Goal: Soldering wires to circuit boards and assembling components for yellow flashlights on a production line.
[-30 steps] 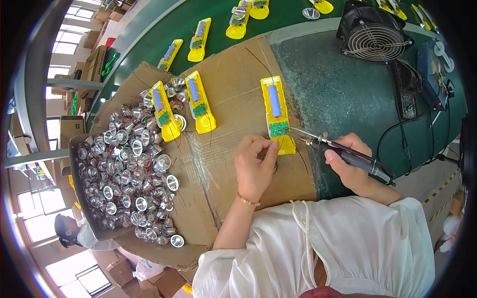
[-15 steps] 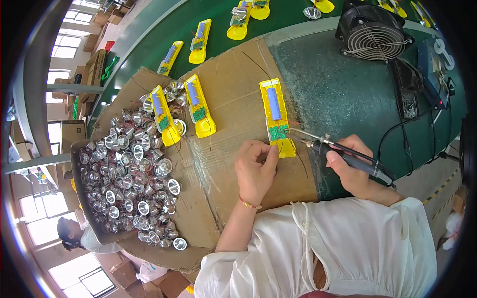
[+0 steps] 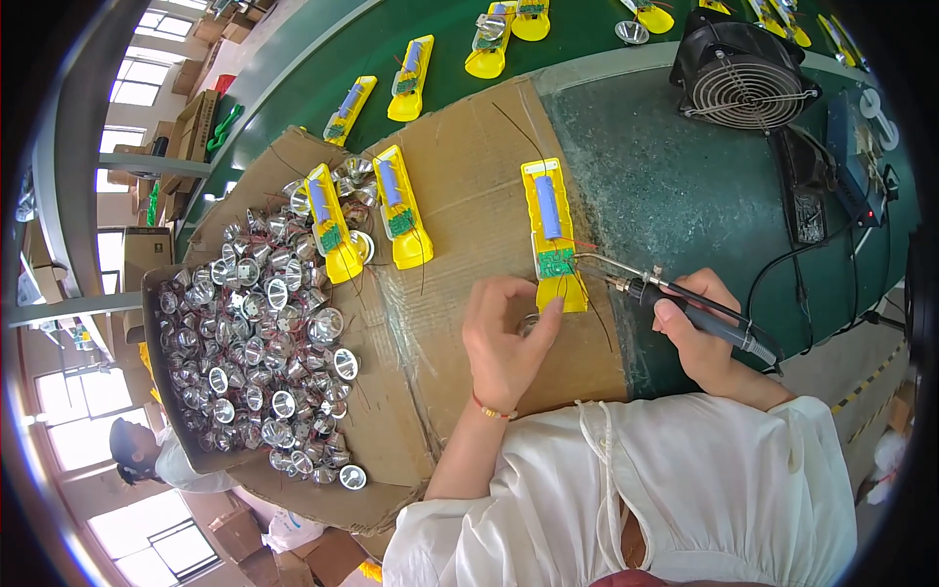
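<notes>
A yellow flashlight housing (image 3: 559,293) lies on the cardboard in front of me, with a blue cylindrical battery (image 3: 549,207) and a small green circuit board (image 3: 557,262) in it. My right hand (image 3: 696,328) grips a soldering iron (image 3: 699,317) with a thin metal feed tube along it; the tips meet at the board's right edge. My left hand (image 3: 501,338) is curled beside the housing's lower end, thumb close to the yellow plastic. A shiny reflector cup (image 3: 529,324) shows partly between its thumb and fingers, mostly hidden by the hand.
A cardboard box (image 3: 166,372) full of silver reflector cups (image 3: 264,342) stands at left. Two more housings (image 3: 403,210) lie by it, others on the green belt (image 3: 293,93) behind. A black fan (image 3: 748,83) and a blue soldering unit (image 3: 853,161) stand at right.
My left thumb and fingers have spread slightly, and the reflector cup now shows between them. The iron stays at the board. The whole view has shifted a little.
</notes>
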Available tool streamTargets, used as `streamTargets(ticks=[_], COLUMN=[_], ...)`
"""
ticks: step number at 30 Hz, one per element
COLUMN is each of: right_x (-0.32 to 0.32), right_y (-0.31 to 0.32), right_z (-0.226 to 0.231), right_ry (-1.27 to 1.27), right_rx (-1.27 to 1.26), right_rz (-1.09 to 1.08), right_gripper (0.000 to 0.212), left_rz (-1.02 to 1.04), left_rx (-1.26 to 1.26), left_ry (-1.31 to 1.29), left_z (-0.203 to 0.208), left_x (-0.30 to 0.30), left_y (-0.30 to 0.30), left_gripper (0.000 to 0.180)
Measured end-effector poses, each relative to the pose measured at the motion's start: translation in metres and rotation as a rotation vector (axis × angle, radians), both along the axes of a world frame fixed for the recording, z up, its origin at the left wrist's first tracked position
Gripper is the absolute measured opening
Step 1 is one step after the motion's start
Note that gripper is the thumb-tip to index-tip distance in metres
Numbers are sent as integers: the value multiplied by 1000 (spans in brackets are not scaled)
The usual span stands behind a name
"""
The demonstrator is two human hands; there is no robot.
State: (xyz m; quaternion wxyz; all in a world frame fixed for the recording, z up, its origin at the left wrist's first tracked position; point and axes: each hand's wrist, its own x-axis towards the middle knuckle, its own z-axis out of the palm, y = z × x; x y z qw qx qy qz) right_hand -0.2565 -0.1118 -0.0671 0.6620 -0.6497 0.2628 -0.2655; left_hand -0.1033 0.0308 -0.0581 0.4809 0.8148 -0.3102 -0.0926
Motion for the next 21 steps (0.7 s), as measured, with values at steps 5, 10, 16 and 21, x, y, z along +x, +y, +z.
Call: streamTargets(ticks=[5,10,16,21], right_x=[2,1,-2,1], right_y=[2,1,-2,-3], right_z=[0,1,-2,-1], right_ry=[-7,-22,16,25], right_rx=[28,32,-55,-97], right_rz=[9,23,48,64], right_gripper=[16,15,14,14], left_rz=[-65,-48,15,8], left_rx=[169,214,101,76], left_ry=[-606,-685,-182,185], left_z=[-8,-12,-15,-12], left_x=[-6,-7,-6,2], left_y=[0,-3,3,5], left_gripper=[28,19,10,16])
